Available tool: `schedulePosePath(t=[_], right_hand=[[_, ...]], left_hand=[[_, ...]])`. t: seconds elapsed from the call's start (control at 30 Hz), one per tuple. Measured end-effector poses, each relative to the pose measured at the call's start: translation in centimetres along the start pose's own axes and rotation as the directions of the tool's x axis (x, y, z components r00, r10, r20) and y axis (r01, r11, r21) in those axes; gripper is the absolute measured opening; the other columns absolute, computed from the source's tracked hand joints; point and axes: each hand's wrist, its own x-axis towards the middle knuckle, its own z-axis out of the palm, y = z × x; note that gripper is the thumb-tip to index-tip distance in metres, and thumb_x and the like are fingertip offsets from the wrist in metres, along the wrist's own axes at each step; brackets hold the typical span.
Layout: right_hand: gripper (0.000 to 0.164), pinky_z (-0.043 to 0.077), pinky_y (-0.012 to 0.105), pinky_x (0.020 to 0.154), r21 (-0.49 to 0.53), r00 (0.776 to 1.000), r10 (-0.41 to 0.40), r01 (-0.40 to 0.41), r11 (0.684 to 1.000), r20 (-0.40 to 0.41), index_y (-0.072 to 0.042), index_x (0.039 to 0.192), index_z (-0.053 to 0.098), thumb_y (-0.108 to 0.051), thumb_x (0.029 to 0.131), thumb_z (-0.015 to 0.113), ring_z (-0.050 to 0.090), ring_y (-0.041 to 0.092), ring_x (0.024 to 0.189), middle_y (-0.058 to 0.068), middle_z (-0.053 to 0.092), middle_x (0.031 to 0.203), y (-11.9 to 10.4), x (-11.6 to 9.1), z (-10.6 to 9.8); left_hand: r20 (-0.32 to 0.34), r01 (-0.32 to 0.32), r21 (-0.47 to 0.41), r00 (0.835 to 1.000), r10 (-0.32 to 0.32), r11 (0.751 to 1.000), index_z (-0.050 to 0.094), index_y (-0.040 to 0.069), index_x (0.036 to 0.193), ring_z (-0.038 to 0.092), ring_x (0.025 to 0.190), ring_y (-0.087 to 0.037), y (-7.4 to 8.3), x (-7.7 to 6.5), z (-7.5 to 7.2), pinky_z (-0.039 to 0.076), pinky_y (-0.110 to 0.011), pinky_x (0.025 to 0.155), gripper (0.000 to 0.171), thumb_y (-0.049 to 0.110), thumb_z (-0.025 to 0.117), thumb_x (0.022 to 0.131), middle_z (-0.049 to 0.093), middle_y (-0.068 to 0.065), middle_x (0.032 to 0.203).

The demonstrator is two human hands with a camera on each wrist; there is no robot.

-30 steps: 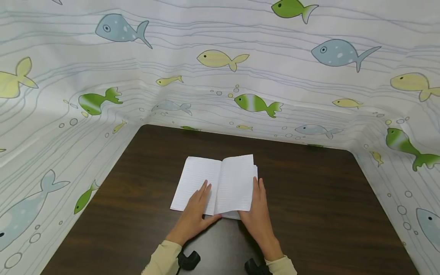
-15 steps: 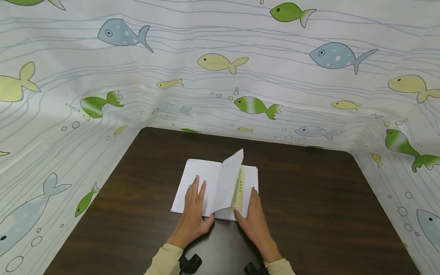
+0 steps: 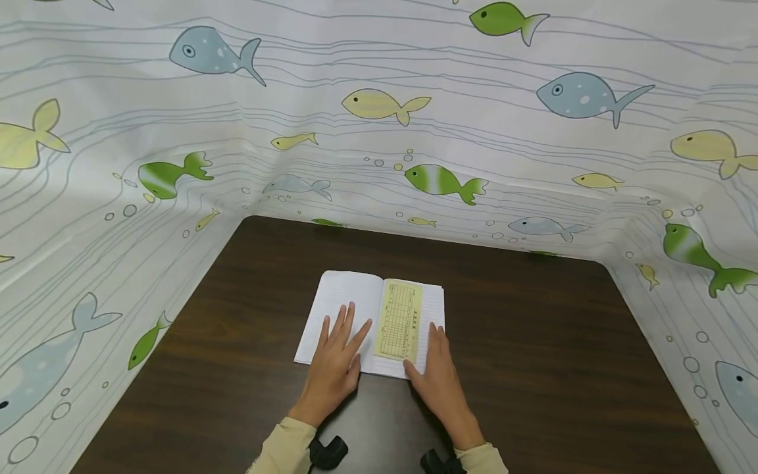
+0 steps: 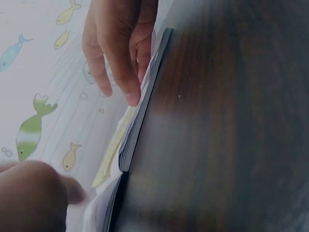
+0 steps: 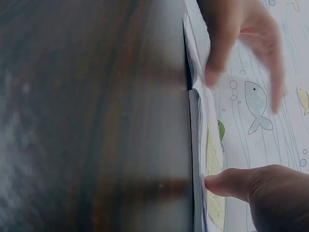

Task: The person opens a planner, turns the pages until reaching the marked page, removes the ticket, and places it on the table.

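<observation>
An open notebook (image 3: 340,296) with white lined pages lies on the table. On its right page is a yellow printed slip (image 3: 399,319) with a grid and small text. The left hand (image 3: 333,368) lies over the left page, its fingers straight and spread. At the right edge of the right page, the right hand (image 3: 441,382) touches the notebook with extended fingers. In the right wrist view, the right thumb (image 5: 227,183) rests by the near edge of the yellow slip (image 5: 215,159). Neither hand grips anything.
The dark wooden table (image 3: 533,342) surrounds the notebook. A white cloth (image 3: 379,59) printed with fish stands around its back and sides. Black bands (image 3: 328,453) sit at both wrists below pale sleeves (image 3: 284,444).
The loose right page has turned over to the left, uncovering the yellow slip. The right hand let go of that page and stays at the notebook's right edge; the left fingers spread wider.
</observation>
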Motion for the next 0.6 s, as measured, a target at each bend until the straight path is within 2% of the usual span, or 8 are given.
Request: schedulePosePath(t=[0.07,0.17,0.23,0.3,0.47,0.6], right_hand=[[0.088,0.036,0.064,0.114,-0.006,1.000,-0.001,0.001,1.000,0.003,0.014,0.157,0.023,-0.014,0.093,0.077,0.028,0.053,0.148,0.040,0.021,0.160,-0.02,-0.03,0.00],[0.085,0.037,0.064,0.114,-0.017,1.000,-0.010,0.010,1.000,-0.001,0.015,0.155,0.028,-0.014,0.092,0.077,0.029,0.054,0.148,0.041,0.022,0.159,-0.08,0.01,0.00],[0.083,0.038,0.064,0.113,-0.030,1.000,-0.022,0.022,0.999,-0.006,0.015,0.154,0.031,-0.014,0.092,0.078,0.030,0.054,0.147,0.042,0.024,0.158,-0.17,0.07,-0.04],[0.080,0.039,0.064,0.113,-0.043,0.999,-0.037,0.037,0.998,-0.009,0.016,0.152,0.034,-0.013,0.092,0.078,0.032,0.054,0.146,0.042,0.028,0.156,-0.26,0.13,-0.08],[0.073,0.041,0.063,0.111,-0.086,0.997,-0.082,0.082,0.993,0.001,0.018,0.147,0.041,-0.012,0.091,0.078,0.038,0.053,0.143,0.040,0.041,0.149,-0.47,0.32,-0.32],[0.068,0.043,0.063,0.109,-0.115,0.996,-0.086,0.087,0.990,0.014,0.017,0.144,0.046,-0.015,0.093,0.076,0.044,0.051,0.139,0.038,0.047,0.146,-0.78,0.51,-0.55]], left_hand=[[0.116,0.019,0.002,0.993,-0.019,1.000,0.052,0.004,0.152,0.038,0.150,-0.033,0.00,-0.33,0.10,0.026,-0.058,0.122,0.061,0.005,0.069,0.093,0.041,-0.019,0.161],[0.272,0.057,0.016,0.961,-0.059,0.998,0.051,-0.001,0.151,0.045,0.146,-0.029,0.01,-0.72,0.22,0.032,-0.054,0.120,0.052,0.019,0.060,0.104,0.049,-0.015,0.157],[0.328,0.074,0.024,0.941,-0.078,0.997,0.052,-0.001,0.150,0.047,0.145,-0.028,0.02,-0.89,0.23,0.033,-0.051,0.120,0.049,0.021,0.057,0.106,0.051,-0.014,0.155],[0.348,0.092,0.024,0.933,-0.094,0.996,0.051,0.000,0.151,0.045,0.146,-0.027,-0.01,-0.89,0.24,0.032,-0.050,0.122,0.049,0.021,0.055,0.107,0.050,-0.013,0.156],[0.350,0.094,0.019,0.932,-0.095,0.995,0.051,0.001,0.151,0.045,0.146,-0.027,-0.08,-0.95,0.24,0.032,-0.051,0.122,0.049,0.021,0.056,0.107,0.050,-0.013,0.156],[0.354,0.096,0.015,0.930,-0.095,0.995,0.051,0.004,0.153,0.044,0.147,-0.027,-0.13,-1.08,0.28,0.032,-0.051,0.122,0.049,0.021,0.056,0.107,0.050,-0.013,0.156]])
